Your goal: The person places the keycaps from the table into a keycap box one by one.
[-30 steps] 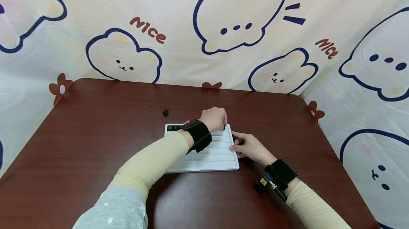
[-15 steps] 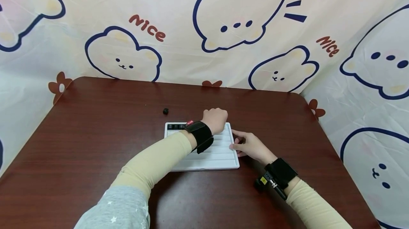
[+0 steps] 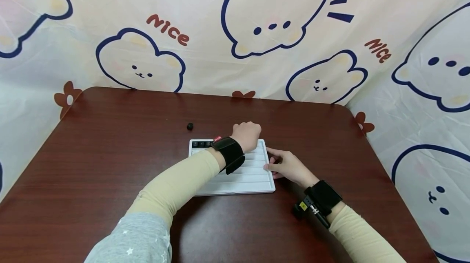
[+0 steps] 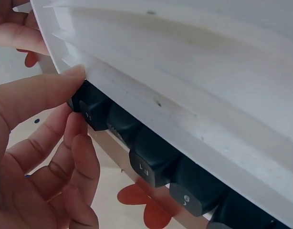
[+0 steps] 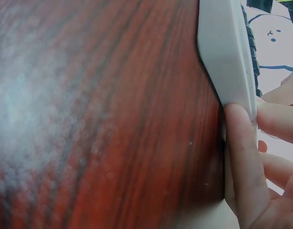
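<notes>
A white ridged tray (image 3: pixel 253 179) lies on the table, with a row of black keycaps (image 4: pixel 153 155) along its far side. My left hand (image 3: pixel 247 136) is over the tray's far right corner. The left wrist view shows that left hand (image 4: pixel 46 138) pinching the end keycap (image 4: pixel 76 101) between thumb and fingers. Much of the row is hidden from the head view by my wrist and hand. My right hand (image 3: pixel 290 168) grips the tray's right edge. In the right wrist view, its thumb and fingers hold the tray's side wall (image 5: pixel 225 52).
One loose black keycap (image 3: pixel 189 126) sits on the brown table (image 3: pixel 110 153) beyond the tray's far left corner. A printed white curtain (image 3: pixel 205 67) hangs around the table's far and side edges. Each wrist wears a black strap (image 3: pixel 229 155).
My left hand has shifted slightly and turned, hiding the black piece seen at its fingertips a second ago in the head view. My right hand keeps its hold. The head view has tilted slightly.
</notes>
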Action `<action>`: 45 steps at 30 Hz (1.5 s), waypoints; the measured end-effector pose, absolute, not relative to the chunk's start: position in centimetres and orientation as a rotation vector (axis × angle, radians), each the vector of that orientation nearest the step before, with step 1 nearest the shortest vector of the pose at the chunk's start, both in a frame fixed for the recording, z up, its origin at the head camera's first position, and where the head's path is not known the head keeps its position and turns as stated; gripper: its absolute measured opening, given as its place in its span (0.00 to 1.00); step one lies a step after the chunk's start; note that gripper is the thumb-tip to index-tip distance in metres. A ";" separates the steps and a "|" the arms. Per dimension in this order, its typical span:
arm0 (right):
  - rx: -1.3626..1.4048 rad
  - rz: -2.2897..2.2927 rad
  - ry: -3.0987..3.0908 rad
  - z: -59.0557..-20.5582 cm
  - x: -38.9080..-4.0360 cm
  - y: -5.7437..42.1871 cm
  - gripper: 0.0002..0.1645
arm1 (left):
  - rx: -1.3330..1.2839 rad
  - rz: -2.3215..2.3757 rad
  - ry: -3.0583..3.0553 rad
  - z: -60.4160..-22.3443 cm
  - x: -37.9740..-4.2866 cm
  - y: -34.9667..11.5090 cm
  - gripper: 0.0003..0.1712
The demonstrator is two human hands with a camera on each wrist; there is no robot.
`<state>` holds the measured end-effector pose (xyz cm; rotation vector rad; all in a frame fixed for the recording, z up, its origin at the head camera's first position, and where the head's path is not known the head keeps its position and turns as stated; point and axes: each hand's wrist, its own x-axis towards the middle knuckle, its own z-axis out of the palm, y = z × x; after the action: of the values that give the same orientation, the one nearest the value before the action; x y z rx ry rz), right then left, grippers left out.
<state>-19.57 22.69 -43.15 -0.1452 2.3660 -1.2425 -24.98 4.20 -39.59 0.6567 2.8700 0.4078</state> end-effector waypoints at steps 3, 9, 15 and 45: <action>-0.147 -1.243 2.365 -43.2 -19.6 22.7 0.39 | 0.665 0.401 2.872 -39.6 -25.0 4.1 0.07; -0.156 -1.243 2.365 -43.0 -19.6 22.7 0.39 | 0.681 0.401 2.871 -39.5 -24.9 4.1 0.07; -0.159 -1.244 2.360 -42.9 -19.6 22.8 0.39 | 0.697 0.395 2.866 -39.5 -24.8 4.0 0.06; -0.149 -1.246 2.368 -43.1 -19.5 22.7 0.39 | 0.736 0.416 2.889 -39.6 -24.8 3.9 0.04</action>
<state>-19.53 22.72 -43.08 -0.1491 2.3684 -1.2458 -24.84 3.90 -39.63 0.7358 2.8893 0.4157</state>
